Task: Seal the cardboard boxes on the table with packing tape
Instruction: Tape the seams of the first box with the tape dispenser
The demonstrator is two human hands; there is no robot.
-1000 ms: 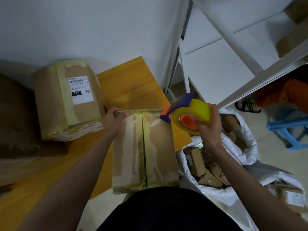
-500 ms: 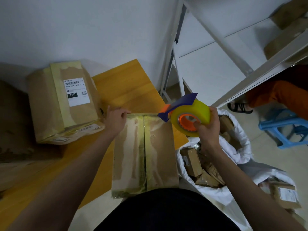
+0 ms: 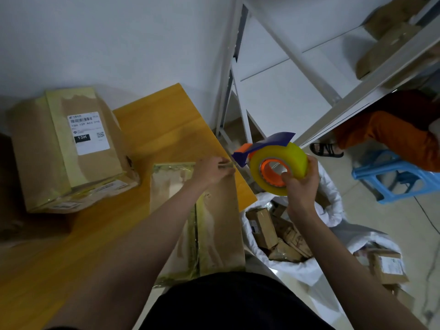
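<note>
A flat cardboard box (image 3: 219, 225) with yellowish tape along its middle seam lies on the wooden table (image 3: 152, 136), right in front of me. My left hand (image 3: 212, 170) rests on the box's far right corner, fingers pressing the tape down at the edge. My right hand (image 3: 300, 184) holds a yellow packing tape roll (image 3: 278, 167) on an orange and purple dispenser, raised just right of that corner, off the table edge. A larger taped box (image 3: 64, 148) with a white shipping label stands at the table's far left.
A white sack (image 3: 333, 210) full of small cardboard parcels sits on the floor to the right of the table. Behind it stand a white metal shelf rack (image 3: 281, 75), a blue stool (image 3: 395, 175), and a seated person's leg in orange trousers (image 3: 390, 136).
My left hand slid from the box's far left corner across to its far right corner. The tape roll drew a little to the right, away from the box.
</note>
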